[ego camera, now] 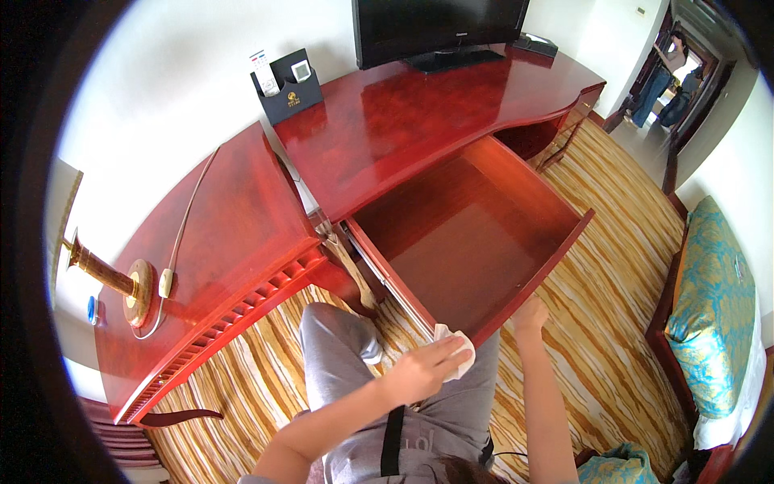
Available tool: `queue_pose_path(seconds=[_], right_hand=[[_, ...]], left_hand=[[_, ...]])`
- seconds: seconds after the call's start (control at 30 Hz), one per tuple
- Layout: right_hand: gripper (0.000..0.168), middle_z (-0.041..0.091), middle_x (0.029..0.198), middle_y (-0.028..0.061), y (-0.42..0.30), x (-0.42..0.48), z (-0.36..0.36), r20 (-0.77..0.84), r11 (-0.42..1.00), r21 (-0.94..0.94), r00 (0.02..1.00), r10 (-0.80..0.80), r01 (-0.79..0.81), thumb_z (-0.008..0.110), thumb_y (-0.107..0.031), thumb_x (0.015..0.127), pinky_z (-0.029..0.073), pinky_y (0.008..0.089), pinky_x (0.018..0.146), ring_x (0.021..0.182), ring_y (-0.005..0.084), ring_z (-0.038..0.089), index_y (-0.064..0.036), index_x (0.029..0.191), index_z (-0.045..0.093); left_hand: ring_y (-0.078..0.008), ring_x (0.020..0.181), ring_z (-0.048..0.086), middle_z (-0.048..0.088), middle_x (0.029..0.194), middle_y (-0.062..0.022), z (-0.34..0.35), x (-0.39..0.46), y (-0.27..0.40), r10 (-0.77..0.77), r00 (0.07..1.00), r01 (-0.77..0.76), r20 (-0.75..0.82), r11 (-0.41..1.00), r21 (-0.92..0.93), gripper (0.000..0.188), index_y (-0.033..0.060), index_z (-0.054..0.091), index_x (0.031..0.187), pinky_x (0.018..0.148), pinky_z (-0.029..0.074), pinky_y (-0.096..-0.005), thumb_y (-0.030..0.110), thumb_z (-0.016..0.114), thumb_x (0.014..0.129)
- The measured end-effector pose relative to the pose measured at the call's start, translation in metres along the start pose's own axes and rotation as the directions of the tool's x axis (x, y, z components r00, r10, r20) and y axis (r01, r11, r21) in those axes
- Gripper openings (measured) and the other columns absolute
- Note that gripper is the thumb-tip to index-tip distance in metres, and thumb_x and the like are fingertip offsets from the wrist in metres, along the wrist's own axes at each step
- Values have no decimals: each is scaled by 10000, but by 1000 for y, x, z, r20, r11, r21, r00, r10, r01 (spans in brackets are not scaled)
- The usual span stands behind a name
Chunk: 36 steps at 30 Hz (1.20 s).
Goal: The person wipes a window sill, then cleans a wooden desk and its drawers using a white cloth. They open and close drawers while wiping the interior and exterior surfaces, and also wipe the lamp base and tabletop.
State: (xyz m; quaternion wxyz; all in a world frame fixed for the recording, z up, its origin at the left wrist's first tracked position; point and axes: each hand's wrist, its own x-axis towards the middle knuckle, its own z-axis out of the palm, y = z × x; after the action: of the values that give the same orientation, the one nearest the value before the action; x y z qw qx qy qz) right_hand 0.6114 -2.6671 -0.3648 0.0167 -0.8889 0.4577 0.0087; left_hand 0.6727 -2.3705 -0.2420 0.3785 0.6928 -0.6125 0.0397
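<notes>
A desk drawer (pixel 459 242) of reddish-brown wood stands pulled out, its inside bare. My left hand (pixel 423 370) pinches a folded white cloth or tissue (pixel 458 358) against the drawer's near left corner. Just in front of the curved drawer front (pixel 544 266) is my right hand (pixel 531 313), its fingers curled. Whether those fingers grip the wood is hidden from this angle. Along the drawer's left side shows a metal slide rail (pixel 393 290).
On the glossy desk (pixel 423 127) stand a television (pixel 441 30) and a black holder (pixel 293 94) with a remote control (pixel 265 74). A side table (pixel 224 218) at left bears a lamp (pixel 109 275) and its cord. A patterned cushion (pixel 713 314) lies right; two people (pixel 659 78) are beyond the doorway.
</notes>
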Motion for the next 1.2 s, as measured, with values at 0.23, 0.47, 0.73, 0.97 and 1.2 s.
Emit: queue_pose_path(seconds=[0.23,0.47,0.73,0.97,1.2], right_hand=[[289,705,838,188,6,0,6,-57,995,103,998,1,5,496,-258,930,573,450,673,770,363,705,-49,849,678],[288,703,824,197,6,3,13,-70,991,131,997,22,-12,538,-299,892,563,473,686,769,376,698,-59,845,690],[309,698,805,213,16,-2,3,-102,980,186,994,-50,68,610,-339,825,550,479,669,772,404,688,-51,831,723],[315,704,889,208,11,-5,-8,-114,968,246,993,-18,46,629,-329,833,548,472,709,839,397,683,-50,956,707],[373,691,1004,201,23,-2,10,-206,893,418,975,-85,166,650,-341,816,541,462,741,898,394,665,-72,1074,665]], left_hand=[[-292,952,692,688,1100,-135,-52,19,-104,25,997,0,-67,939,345,343,30,653,1094,807,589,-376,9,649,751],[-286,1087,637,676,1146,-136,-44,20,-133,-129,961,234,-244,851,471,341,55,692,1092,910,486,-391,-35,570,786],[-277,1187,577,617,1285,-141,41,-39,-14,-185,954,161,-236,980,-117,460,81,694,1158,968,472,-390,-59,624,726],[-197,956,654,672,1138,-146,10,-34,-73,-595,561,582,-575,778,-237,300,23,676,1142,800,535,-317,-49,606,860],[-157,713,537,585,841,-87,45,5,-82,-729,238,558,-641,643,-525,146,6,598,943,660,466,-303,31,675,822]])
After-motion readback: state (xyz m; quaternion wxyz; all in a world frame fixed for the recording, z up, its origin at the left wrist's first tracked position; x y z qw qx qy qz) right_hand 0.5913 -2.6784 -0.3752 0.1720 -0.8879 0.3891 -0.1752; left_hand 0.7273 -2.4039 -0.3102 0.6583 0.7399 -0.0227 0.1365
